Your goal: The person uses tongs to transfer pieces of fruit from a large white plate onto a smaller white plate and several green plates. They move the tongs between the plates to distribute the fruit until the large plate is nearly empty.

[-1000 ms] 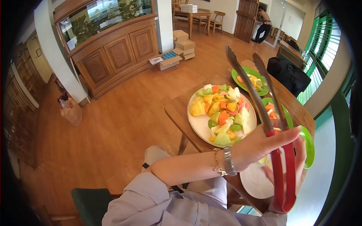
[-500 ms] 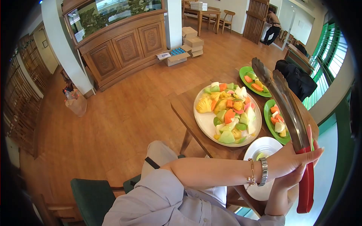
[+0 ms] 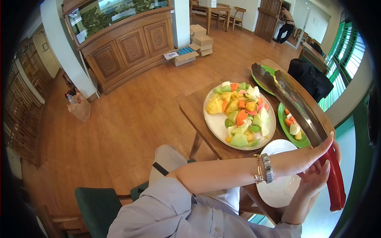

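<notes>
A pair of metal tongs (image 3: 301, 113) with red handles (image 3: 336, 186) rises from my hands, its scalloped tips apart over the far green plate (image 3: 260, 81). My left hand (image 3: 307, 158), wearing a watch and bracelet, reaches across and grips the tongs at the top of the handles. Just below, my right hand (image 3: 312, 183) has curled fingers against the handles; part of its grip is hidden. Beneath my left forearm is a white plate (image 3: 274, 196). Beyond it stands a big cream plate (image 3: 214, 119) heaped with cut fruit (image 3: 242, 115), including pale green, yellow and orange pieces.
Another green plate (image 3: 303, 142) with fruit pieces lies partly behind the tongs. All the plates stand on a wooden table (image 3: 194, 105). A black bag (image 3: 309, 79) is past its far side. Across the floor are cardboard boxes (image 3: 202, 39), a carved cabinet (image 3: 131, 47) and a person (image 3: 285, 23).
The tongs have tilted, their tips swinging left over the far green plate while the handles shifted right. Both my hands have moved slightly up and right with them.
</notes>
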Motion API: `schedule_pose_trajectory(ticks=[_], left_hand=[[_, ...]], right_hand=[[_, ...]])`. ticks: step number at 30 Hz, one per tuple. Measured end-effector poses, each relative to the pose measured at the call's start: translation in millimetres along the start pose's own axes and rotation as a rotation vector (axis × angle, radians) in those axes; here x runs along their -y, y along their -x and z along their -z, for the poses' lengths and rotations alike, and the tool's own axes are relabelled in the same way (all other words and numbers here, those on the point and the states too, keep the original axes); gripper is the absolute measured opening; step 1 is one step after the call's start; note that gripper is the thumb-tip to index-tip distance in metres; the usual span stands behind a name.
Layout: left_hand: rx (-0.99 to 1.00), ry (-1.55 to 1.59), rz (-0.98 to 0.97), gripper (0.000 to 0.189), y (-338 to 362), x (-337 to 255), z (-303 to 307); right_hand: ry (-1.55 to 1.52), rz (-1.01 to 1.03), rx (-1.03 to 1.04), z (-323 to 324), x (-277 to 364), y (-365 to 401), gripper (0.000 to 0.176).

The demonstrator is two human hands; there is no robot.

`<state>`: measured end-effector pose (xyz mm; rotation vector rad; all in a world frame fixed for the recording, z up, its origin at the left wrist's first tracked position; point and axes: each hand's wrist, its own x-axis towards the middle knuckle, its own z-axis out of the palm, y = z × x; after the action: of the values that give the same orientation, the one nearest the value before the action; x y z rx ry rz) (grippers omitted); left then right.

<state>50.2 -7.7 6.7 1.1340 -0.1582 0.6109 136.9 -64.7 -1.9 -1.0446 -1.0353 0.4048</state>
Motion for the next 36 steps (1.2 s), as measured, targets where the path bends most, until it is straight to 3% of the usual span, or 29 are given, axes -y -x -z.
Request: schedule_pose_trajectory(ticks=[2, 3, 6, 9, 11, 13, 15, 17, 18, 19, 20, 22, 23, 24, 26, 27, 28, 30, 36], left_hand=[[-0.045, -0.293, 0.137, 0.068, 5.4, 10.9, 3.6], [0.026, -0.426, 0.299, 0.068, 17.1, 3.2, 6.0], [0.322, -0.368, 0.354, 0.040, 58.3, 10.9, 19.5], [0.689, -0.611, 0.265, 0.033, 104.3, 11.0, 52.1], [0.719, -0.653, 0.503, 0.029, 143.2, 13.9, 79.5], [0.248, -0.482, 0.847, 0.028, 185.5, 20.4, 101.1], [-0.152, -0.544, 0.970, 0.029, 229.7, 52.2, 135.4], [-0.481, -0.906, 0.917, 0.032, 264.1, 91.9, 159.1], [-0.465, -0.897, 0.925, 0.032, 277.5, 114.4, 169.4], [-0.691, -0.895, 0.806, 0.033, 289.6, 137.9, 177.7], [-0.915, -0.884, 0.675, 0.035, 299.2, 157.8, 187.5], [-0.997, -0.970, 0.675, 0.036, 314.4, 194.3, 210.6], [-1.092, -1.064, 0.670, 0.037, 317.8, 208.2, 216.5], [-1.081, -1.047, 0.672, 0.037, 316.4, 216.3, 218.3], [-1.108, -1.339, 0.783, 0.038, 315.4, 230.4, 221.5], [-1.007, -1.402, 0.961, 0.044, 310.7, 230.0, 222.6], [-0.993, -1.395, 0.964, 0.044, 305.5, 230.0, 222.8], [-0.869, -1.445, 1.211, 0.051, 295.8, 229.8, 220.2], [-0.875, -1.435, 1.176, 0.054, 301.3, 234.9, 223.4]], right_hand=[[-0.027, -0.015, -0.121, 1.7, 4.2, -4.7, 0.058], [-0.128, 0.191, -0.105, 27.9, -23.0, -22.9, 0.056], [-0.141, 0.342, -0.151, 40.7, -16.9, -40.7, 0.051], [-0.167, 0.291, -0.049, 63.8, -17.0, -49.1, 0.051], [-0.160, 0.202, -0.002, 68.3, -15.2, -51.8, 0.054], [-0.152, 0.147, 0.031, 70.8, -14.9, -55.2, 0.054], [-0.163, 0.078, 0.075, 79.7, -13.8, -57.1, 0.058], [-0.174, 0.067, 0.117, 85.3, -6.4, -54.2, 0.059], [-0.194, 0.062, 0.172, 85.9, -1.9, -50.5, 0.061], [-0.051, 0.113, 0.132, 85.8, 2.8, -43.9, 0.075], [-0.036, 0.107, 0.126, 87.1, 3.8, -37.9, 0.075], [0.181, 0.437, 0.426, 97.6, 2.3, -27.5, 0.089], [0.149, 0.492, 0.493, 109.5, 1.6, -23.2, 0.095], [0.249, 0.448, 0.705, 96.9, 15.6, -19.7, 0.087], [0.399, 0.480, 0.773, 92.1, 25.9, -13.9, 0.084], [0.412, 0.469, 0.771, 86.6, 29.3, -13.4, 0.084], [0.413, 0.475, 0.830, 79.2, 31.8, -16.1, 0.083], [0.422, 0.473, 0.889, 71.2, 35.9, -24.6, 0.083], [0.589, 0.509, 1.121, 47.9, 57.2, -52.9, 0.081]])
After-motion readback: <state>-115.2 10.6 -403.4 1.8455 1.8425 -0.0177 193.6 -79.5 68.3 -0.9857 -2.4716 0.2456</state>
